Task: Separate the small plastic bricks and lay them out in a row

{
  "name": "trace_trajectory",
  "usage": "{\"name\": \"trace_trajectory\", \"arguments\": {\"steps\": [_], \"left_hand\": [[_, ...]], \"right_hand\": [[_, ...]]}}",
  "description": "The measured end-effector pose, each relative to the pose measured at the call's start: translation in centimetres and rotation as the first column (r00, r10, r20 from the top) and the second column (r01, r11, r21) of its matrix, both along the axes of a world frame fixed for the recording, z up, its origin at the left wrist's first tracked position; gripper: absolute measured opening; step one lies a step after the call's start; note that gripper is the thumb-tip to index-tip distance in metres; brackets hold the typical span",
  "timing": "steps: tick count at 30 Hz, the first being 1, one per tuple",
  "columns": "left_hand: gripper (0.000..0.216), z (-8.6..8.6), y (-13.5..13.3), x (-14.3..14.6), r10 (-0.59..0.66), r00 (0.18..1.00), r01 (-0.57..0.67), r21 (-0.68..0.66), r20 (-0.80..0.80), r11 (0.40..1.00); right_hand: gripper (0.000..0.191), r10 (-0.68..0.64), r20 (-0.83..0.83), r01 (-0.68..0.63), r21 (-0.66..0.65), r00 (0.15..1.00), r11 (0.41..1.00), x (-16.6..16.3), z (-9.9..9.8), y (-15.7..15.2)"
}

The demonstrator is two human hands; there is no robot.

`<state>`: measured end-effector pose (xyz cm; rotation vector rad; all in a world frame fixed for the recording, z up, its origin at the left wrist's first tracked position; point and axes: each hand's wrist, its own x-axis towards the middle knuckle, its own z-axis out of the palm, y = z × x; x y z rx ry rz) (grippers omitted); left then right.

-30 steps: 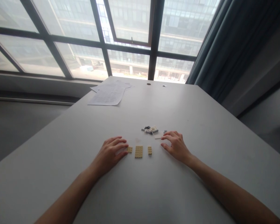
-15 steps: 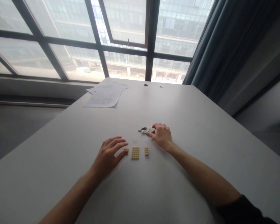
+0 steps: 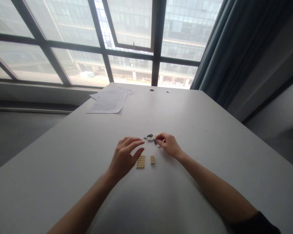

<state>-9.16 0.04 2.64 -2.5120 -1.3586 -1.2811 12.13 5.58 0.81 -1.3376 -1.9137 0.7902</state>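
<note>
On the grey table (image 3: 190,123) lie a wide tan studded plate (image 3: 140,161) and a narrow tan plate (image 3: 152,159) side by side. My left hand (image 3: 125,157) hovers just left of the wide plate, fingers spread and slightly curled, holding nothing; it hides the small tan piece that lay further left. Behind the plates sits a little pile of dark and white small bricks (image 3: 150,137). My right hand (image 3: 168,145) rests at the right edge of that pile, its fingertips pinched on a small piece too small to name.
Sheets of printed paper (image 3: 109,100) lie at the far left of the table near the window. Two small dark holes (image 3: 151,90) mark the table's far edge. A dark curtain (image 3: 224,48) hangs at the right.
My right hand went to the brick pile and closed its fingertips there. My left hand lifted and shifted right toward the wide tan plate, covering the small tan piece.
</note>
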Motion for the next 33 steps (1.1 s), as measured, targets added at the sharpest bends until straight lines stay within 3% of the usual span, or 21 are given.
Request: {"name": "trace_trajectory", "arguments": {"steps": [2,5,8,11,15,19,22,25,28,31,33], "left_hand": [[0.021,0.3,0.3,1.5,-0.035,0.999,0.036,-0.030,0.034,0.999],[0.022,0.5,0.4,3.0,-0.082,0.993,0.085,-0.040,0.088,0.996],[0.019,0.5,0.2,3.4,-0.086,0.983,0.095,-0.051,0.165,0.994],[0.015,0.6,0.1,3.2,-0.047,0.968,0.081,-0.131,0.247,0.988],[0.015,0.7,0.2,3.1,0.027,0.930,0.091,-0.303,0.367,0.949],[0.017,0.7,0.2,3.3,0.057,0.860,0.193,-0.425,0.508,0.884],[0.021,0.9,0.2,3.4,0.078,0.740,0.328,-0.460,0.668,0.825],[0.030,1.2,0.2,3.4,0.107,0.588,0.458,-0.439,0.802,0.773],[0.032,1.5,0.1,3.4,0.126,0.528,0.500,-0.428,0.840,0.753],[0.033,1.4,0.0,3.4,0.143,0.504,0.512,-0.428,0.852,0.745],[0.033,1.2,0.1,3.3,0.133,0.491,0.556,-0.427,0.861,0.713]], "right_hand": [[0.011,0.085,-0.343,-0.146,-0.158,0.936,0.977,-0.1,0.4,-0.9],[0.022,0.053,-0.677,-0.366,-0.329,0.734,0.870,-0.4,0.9,-2.1],[0.028,-0.065,-0.805,-0.494,-0.423,0.590,0.760,-0.7,1.5,-2.8],[0.030,-0.156,-0.826,-0.484,-0.458,0.541,0.746,-1.0,2.1,-3.0],[0.032,-0.168,-0.810,-0.418,-0.454,0.562,0.787,-1.2,2.7,-3.3],[0.030,-0.131,-0.785,-0.338,-0.402,0.605,0.851,-1.2,3.0,-3.5],[0.025,-0.029,-0.731,-0.224,-0.246,0.682,0.943,-1.2,2.9,-3.7],[0.019,0.070,-0.554,-0.081,0.004,0.829,0.997,-1.2,2.7,-4.2],[0.022,0.099,-0.349,-0.024,0.214,0.932,0.977,-1.1,2.4,-4.7],[0.037,0.156,-0.234,-0.065,0.354,0.960,0.933,-0.9,2.4,-4.8],[0.035,0.217,-0.182,-0.130,0.400,0.959,0.907,-0.8,2.6,-4.7]]}}
